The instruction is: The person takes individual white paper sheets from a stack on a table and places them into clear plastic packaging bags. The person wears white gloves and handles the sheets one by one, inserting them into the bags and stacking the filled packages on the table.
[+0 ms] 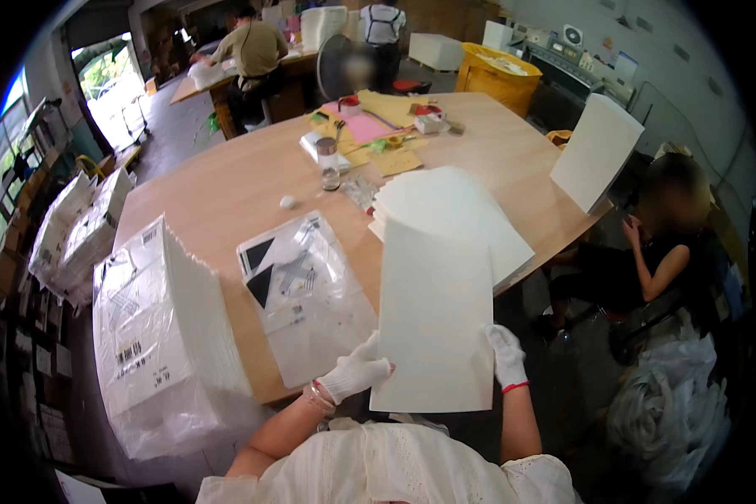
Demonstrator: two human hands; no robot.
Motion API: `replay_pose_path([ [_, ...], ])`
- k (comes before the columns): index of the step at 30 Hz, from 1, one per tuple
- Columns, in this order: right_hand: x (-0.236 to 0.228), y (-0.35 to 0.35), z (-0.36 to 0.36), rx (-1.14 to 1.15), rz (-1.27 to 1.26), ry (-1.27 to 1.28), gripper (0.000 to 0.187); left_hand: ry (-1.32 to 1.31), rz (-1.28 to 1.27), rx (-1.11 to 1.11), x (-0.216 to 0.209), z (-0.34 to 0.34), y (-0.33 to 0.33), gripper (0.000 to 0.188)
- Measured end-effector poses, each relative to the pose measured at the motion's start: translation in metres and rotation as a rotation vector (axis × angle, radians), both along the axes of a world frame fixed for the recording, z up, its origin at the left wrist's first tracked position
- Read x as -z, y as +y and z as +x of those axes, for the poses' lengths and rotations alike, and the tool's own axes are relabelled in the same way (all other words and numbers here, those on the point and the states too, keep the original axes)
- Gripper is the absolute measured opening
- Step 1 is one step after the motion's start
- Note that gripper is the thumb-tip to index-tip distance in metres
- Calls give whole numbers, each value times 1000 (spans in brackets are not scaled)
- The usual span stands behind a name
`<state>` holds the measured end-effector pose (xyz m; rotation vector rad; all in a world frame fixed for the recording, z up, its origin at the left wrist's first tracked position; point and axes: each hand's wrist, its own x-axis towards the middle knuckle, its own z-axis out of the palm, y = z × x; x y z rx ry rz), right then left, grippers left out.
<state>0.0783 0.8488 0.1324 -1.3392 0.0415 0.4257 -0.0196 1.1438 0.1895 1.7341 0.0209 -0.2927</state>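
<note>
Both my hands wear white knitted gloves. Between them I hold a large white sheet (pixel 435 328), plain and stiff-looking, tilted over the table's near edge. My left hand (pixel 357 370) grips its left edge low down, thumb on the front face. At the right edge, my right hand (pixel 506 357) is closed on the sheet, its fingers partly behind it. Just beyond lies a fanned pile of similar white sheets (pixel 462 197), partly hidden by the held one. Left of my left hand lies a flat plastic-wrapped pack (pixel 307 294) with black printed patches.
A tall plastic-wrapped stack (pixel 168 336) stands at the table's (pixel 202 214) left. A glass bottle (pixel 329 164), a white ball (pixel 288 202) and yellow papers (pixel 395 161) lie farther back. An upright white panel (pixel 598 151) stands at the right corner, near a seated person (pixel 659 244).
</note>
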Motion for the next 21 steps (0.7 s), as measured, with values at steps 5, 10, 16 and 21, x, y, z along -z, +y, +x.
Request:
replay_pose_path([
  [5, 24, 104, -63, 46, -138, -522, 46, -571, 820, 17, 44, -18, -55, 69],
  [10, 19, 79, -56, 74, -320, -768, 40, -318, 820, -535, 28, -31, -1, 68],
  [16, -2, 55, -70, -285, -743, -1242, 15, -127, -721, -582, 46, 18, 107, 56],
  [21, -11, 124, -38, -745, -1300, -633, 26, -394, 220, -300, 55, 22, 22, 26],
])
